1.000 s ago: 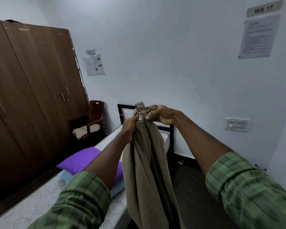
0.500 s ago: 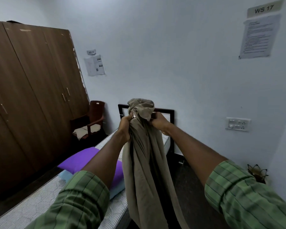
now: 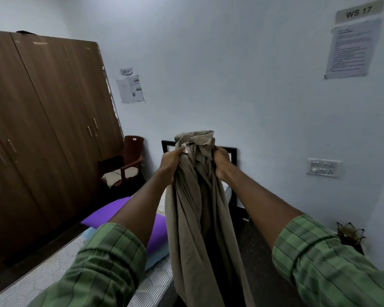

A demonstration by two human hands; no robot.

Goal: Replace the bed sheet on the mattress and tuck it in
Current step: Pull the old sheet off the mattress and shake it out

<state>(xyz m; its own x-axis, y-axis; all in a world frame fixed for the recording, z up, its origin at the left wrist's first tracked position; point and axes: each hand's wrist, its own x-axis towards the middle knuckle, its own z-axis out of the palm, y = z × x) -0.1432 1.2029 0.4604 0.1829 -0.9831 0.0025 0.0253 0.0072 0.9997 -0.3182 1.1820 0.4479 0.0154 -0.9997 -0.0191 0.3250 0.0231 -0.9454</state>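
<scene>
A: Where is there room around the hands?

B: Open air toward twelve and two, up to the bare wall (image 3: 242, 74).

A: And in the way?

B: The hanging sheet (image 3: 197, 213) fills six. The wardrobe (image 3: 42, 129) walls off nine, the chair (image 3: 129, 160) sits at ten, the purple pillow (image 3: 120, 209) at seven on the mattress (image 3: 42, 278).

Both your arms stretched forward and up, green checked sleeves rolled back to mid-forearm. Your left hand (image 3: 171, 161) fisted, fingers curled round bunched fabric of bed sheet (image 3: 197, 196), thumb side up. Your right hand (image 3: 220, 161) close beside it at same height, clenched on same bunch.
</scene>
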